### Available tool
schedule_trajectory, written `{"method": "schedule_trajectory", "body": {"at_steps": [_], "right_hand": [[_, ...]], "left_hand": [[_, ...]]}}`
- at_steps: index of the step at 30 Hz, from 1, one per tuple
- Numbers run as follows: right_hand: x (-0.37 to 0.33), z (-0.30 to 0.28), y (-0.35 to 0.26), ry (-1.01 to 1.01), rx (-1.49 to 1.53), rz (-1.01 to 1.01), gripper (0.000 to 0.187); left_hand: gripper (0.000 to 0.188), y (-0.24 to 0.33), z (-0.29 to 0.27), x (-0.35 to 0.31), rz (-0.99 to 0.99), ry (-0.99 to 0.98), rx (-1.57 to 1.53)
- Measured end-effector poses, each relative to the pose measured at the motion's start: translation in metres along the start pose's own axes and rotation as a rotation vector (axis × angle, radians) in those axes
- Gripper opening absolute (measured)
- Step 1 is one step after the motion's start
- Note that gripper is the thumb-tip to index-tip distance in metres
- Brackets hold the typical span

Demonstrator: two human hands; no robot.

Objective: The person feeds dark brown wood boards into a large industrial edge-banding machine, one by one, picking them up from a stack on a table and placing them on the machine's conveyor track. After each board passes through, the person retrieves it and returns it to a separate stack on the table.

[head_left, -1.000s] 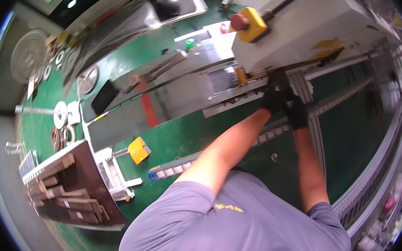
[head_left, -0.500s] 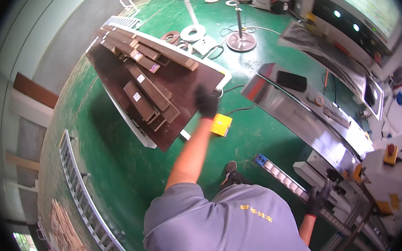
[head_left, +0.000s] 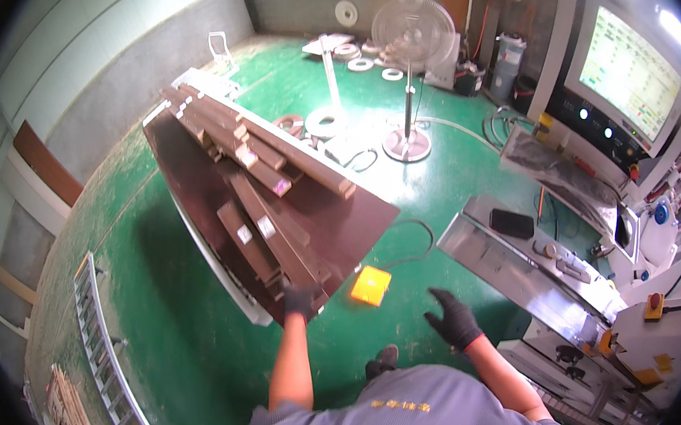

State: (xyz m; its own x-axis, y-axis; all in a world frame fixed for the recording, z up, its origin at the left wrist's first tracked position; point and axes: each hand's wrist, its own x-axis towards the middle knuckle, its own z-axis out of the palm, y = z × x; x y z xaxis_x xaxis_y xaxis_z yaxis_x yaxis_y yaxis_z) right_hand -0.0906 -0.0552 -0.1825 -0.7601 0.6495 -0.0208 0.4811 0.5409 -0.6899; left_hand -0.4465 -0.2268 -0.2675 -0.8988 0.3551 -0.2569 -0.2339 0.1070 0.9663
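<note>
My left hand [head_left: 301, 302], in a dark glove, is at the near end of a long brown board [head_left: 266, 225] with a white label. Its fingers are partly lost against the dark boards, so whether they grip cannot be made out. Beside that board lies a shorter labelled brown board [head_left: 242, 236]. Both rest on a brown-topped table [head_left: 365, 217], where more brown strips [head_left: 225, 138] are piled toward the far end. My right hand [head_left: 453, 322], also gloved, hangs over the green floor with fingers spread and nothing in it.
A yellow box [head_left: 371, 286] with a cable sits on the floor between the table and a metal-topped machine [head_left: 490, 252] at right. Behind stand a fan [head_left: 409, 113] and rolls of edging [head_left: 324, 122]. A ladder [head_left: 115, 370] lies at left; a screen [head_left: 628, 74] stands at right.
My left hand has moved left and nearer, from the table's right corner to the boards' near end. My right hand has come up and left from beside the machine. The view has shifted.
</note>
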Motion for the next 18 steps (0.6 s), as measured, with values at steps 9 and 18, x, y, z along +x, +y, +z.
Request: {"method": "schedule_trajectory", "body": {"at_steps": [9, 18], "right_hand": [[0.055, 0.03, -0.076, -0.472, -0.13, 0.05, 0.05], [-0.06, -0.061, 0.0, -0.12, -0.083, 0.049, 0.038]], "left_hand": [[0.041, -0.015, 0.067, -0.156, -0.057, -0.745, 0.062], [0.051, -0.001, 0.1, -0.112, -0.023, -0.519, -0.17]]}}
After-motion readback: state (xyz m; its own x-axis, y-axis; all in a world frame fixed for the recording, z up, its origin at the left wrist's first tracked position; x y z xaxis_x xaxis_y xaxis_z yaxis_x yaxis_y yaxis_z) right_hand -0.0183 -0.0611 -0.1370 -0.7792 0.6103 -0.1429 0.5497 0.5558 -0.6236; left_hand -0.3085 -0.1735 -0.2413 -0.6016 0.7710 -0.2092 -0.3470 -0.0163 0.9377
